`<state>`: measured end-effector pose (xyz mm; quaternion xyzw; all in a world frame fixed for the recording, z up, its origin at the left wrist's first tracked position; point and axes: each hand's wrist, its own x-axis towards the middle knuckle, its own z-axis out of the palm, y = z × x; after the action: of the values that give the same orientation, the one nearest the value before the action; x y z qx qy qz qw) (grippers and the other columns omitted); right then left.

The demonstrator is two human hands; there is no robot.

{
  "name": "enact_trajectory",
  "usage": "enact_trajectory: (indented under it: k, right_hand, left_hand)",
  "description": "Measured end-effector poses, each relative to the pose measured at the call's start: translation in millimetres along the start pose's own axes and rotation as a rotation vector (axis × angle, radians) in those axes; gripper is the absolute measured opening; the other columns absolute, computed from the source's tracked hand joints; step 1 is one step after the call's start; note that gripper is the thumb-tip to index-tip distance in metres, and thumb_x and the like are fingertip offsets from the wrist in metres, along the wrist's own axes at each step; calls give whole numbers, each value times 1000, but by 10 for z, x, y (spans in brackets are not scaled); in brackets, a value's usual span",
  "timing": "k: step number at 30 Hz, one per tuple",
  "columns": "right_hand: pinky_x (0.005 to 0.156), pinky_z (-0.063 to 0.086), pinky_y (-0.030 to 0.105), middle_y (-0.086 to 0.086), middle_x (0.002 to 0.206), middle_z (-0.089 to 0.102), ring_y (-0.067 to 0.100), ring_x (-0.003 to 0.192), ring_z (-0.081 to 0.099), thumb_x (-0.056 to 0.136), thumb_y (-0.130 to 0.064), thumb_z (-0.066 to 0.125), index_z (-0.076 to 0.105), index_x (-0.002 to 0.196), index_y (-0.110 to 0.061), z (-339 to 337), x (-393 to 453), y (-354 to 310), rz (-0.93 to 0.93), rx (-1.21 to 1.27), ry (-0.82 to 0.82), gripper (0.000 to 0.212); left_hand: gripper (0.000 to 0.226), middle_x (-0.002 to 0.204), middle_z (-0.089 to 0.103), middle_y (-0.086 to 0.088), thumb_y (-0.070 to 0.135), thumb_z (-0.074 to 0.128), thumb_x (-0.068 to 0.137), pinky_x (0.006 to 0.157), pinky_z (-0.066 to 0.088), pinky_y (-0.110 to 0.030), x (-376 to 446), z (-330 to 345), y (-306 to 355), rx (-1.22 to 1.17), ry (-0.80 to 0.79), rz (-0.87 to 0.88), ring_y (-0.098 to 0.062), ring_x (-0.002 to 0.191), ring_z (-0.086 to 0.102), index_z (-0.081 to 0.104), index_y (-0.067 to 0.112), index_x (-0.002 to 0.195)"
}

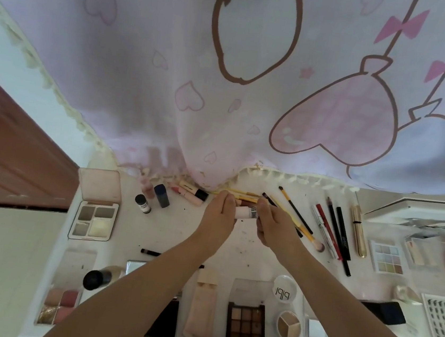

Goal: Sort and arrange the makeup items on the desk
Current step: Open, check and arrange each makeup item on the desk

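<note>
Near the back edge of the desk [169, 234], at its middle, the left hand [217, 217] and the right hand [274, 227] meet around a white tube [246, 213] with dark lettering. The fingers of both hands curl narrowly onto it, one hand at each end. Thin yellow brushes [243, 195] lie just behind the fingertips, under the curtain's [225, 85] hem. Pencils [333, 231] lie toward the right edge, and an open palette [95, 219] sits by the left edge.
</note>
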<state>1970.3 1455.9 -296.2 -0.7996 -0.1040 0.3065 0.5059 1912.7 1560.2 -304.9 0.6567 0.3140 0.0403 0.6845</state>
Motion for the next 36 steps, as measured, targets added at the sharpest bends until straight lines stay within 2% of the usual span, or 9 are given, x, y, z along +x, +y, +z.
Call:
enact_trajectory:
  k: [7, 12, 15, 18, 23, 26, 30, 34, 36]
  right_hand:
    - [42, 22, 21, -5, 43, 30, 6, 36, 25, 99, -20, 33, 34, 53, -16, 10, -73, -118, -173, -270, 37, 46]
    - [36, 13, 15, -7, 36, 26, 10, 30, 18, 96, -34, 37, 33, 55, -16, -9, -4, -316, 197, -107, -144, 45]
    - [34, 15, 13, -6, 36, 28, 9, 29, 20, 94, -34, 38, 33, 55, -16, 51, -36, -396, 220, -21, -78, 43]
    - [42, 20, 22, -3, 45, 28, 12, 41, 24, 93, -20, 37, 30, 55, -14, 120, -75, -412, 116, 44, 71, 39]
    - [37, 23, 14, -14, 38, 22, 8, 36, 35, 83, -29, 32, 25, 46, -27, 96, -149, -371, -520, -250, 160, 37]
    - [44, 27, 14, -9, 46, 29, 6, 39, 36, 89, -29, 35, 31, 55, -23, -4, -66, -386, -474, -280, 17, 35]
    - [57, 44, 14, -7, 62, 55, 0, 52, 53, 92, -1, 47, 49, 81, -25, -165, -73, -439, -421, -185, -264, 27]
    - [71, 51, 18, -4, 101, 57, -3, 88, 59, 84, 6, 54, 55, 85, -31, -232, -57, -478, -467, -139, -361, 37]
    - [71, 53, 25, -3, 100, 61, 8, 82, 63, 89, -1, 53, 55, 91, -28, -212, -46, -550, -361, -88, -363, 27]
  left_hand:
    - [32, 45, 32, 4, 10, 26, 97, 36, 18, -15, -139, -65, 184, -164, -37, -205, -6, 33, 23, 36, 14, 67]
    - [30, 57, 32, 5, 33, 23, 95, 46, 22, -19, -180, -114, 97, 486, 82, 361, -8, 48, 30, 34, 15, 73]
    - [39, 55, 32, 10, 42, 15, 87, 43, 25, -18, -209, -136, 117, 581, 115, 476, -5, 45, 30, 40, 13, 79]
    - [31, 56, 35, 7, 20, 28, 98, 46, 31, -18, -231, -128, 224, 283, 112, 324, -7, 47, 33, 35, 22, 68]
    - [33, 37, 27, 9, 7, 23, 95, 34, 15, -14, -286, -117, 315, -280, -39, -159, -5, 31, 18, 36, 13, 65]
    - [30, 37, 25, 9, 8, 25, 94, 35, 15, -14, -263, -159, 358, -279, -28, -157, -6, 33, 17, 36, 12, 66]
    - [30, 36, 24, 11, 10, 26, 94, 34, 14, -14, -232, -263, 385, -260, -9, -172, -5, 32, 16, 34, 14, 66]
    - [30, 35, 24, 11, 11, 26, 94, 34, 12, -13, -209, -345, 401, -283, 9, -222, -5, 30, 15, 34, 15, 65]
    - [31, 35, 25, 11, 11, 26, 94, 33, 13, -12, -212, -365, 409, -258, 6, -202, -5, 29, 16, 32, 14, 64]
